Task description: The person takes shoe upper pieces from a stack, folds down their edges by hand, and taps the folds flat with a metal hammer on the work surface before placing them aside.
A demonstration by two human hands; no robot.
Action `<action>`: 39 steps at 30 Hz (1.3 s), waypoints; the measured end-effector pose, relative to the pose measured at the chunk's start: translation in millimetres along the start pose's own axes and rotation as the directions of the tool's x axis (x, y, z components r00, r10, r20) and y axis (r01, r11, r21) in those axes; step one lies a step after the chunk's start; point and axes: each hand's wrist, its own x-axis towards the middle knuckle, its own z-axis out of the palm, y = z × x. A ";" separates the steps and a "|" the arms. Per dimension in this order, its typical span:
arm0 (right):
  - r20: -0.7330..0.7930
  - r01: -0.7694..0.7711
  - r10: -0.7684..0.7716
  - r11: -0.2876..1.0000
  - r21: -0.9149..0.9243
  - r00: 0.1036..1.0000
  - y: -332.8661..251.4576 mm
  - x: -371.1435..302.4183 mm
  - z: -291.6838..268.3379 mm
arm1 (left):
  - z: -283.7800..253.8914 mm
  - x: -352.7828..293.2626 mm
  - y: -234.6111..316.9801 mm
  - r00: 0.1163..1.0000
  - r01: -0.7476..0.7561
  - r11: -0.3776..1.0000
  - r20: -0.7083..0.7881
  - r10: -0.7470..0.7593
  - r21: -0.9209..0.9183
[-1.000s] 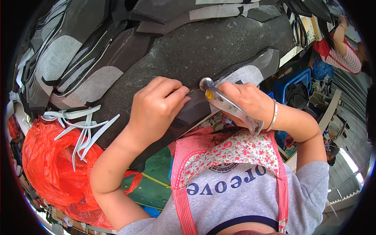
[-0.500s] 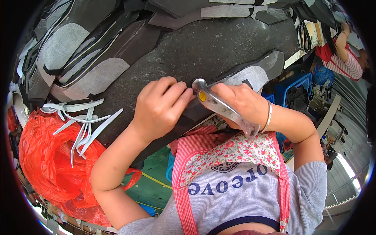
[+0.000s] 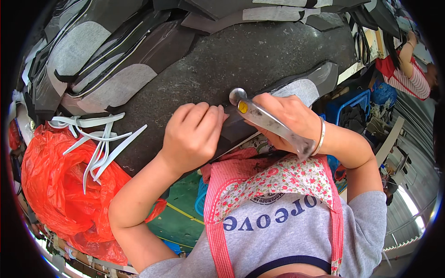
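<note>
My right hand (image 3: 287, 121) is closed around a metal cobbler's hammer (image 3: 273, 121). Its round face is toward my left hand, a yellow mark is near that end, and its flared tail reaches my wrist. My left hand (image 3: 193, 134) has its fingers curled together, just left of the hammer's round face; what they pinch is hidden. Beneath and beyond my right hand lies a dark flat panel (image 3: 327, 76) with a pale fabric patch, along the near edge of the dark work surface (image 3: 218, 60).
Dark panels with pale patches (image 3: 120, 85) are piled at the far left. White curved strips (image 3: 104, 139) lie partly over a red plastic bag (image 3: 60, 185). Blue crates (image 3: 345, 104) stand to the right. Another person (image 3: 408, 76) is at the far right.
The hammer's round face and my left hand have drawn slightly apart. My left hand has shifted a little nearer to me. The view has moved slightly.
</note>
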 end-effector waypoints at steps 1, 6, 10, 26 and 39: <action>-0.039 0.035 -0.036 0.999 -0.027 0.999 -1.0 -1.1 -1.0 | -0.8 0.9 2.2 1.000 0.001 1.000 -0.001 -0.001 0.000; 0.030 0.090 -0.089 0.994 -0.066 0.996 0.4 5.1 -0.4 | -4.1 5.8 14.5 0.987 -0.103 0.982 0.143 0.081 0.157; -0.171 0.164 -0.188 0.976 -0.146 0.967 8.3 -5.5 -9.6 | -3.7 10.4 22.5 0.979 -0.084 0.968 0.201 0.036 0.238; -0.882 0.206 0.363 0.878 0.432 0.301 26.5 -117.7 -79.1 | -14.9 162.2 42.0 0.967 0.129 0.943 -0.171 -0.188 -0.308; -0.896 0.248 0.326 0.881 0.404 0.303 35.3 -103.3 -72.5 | 17.7 168.0 -17.6 0.914 0.191 0.951 -0.397 -0.082 0.244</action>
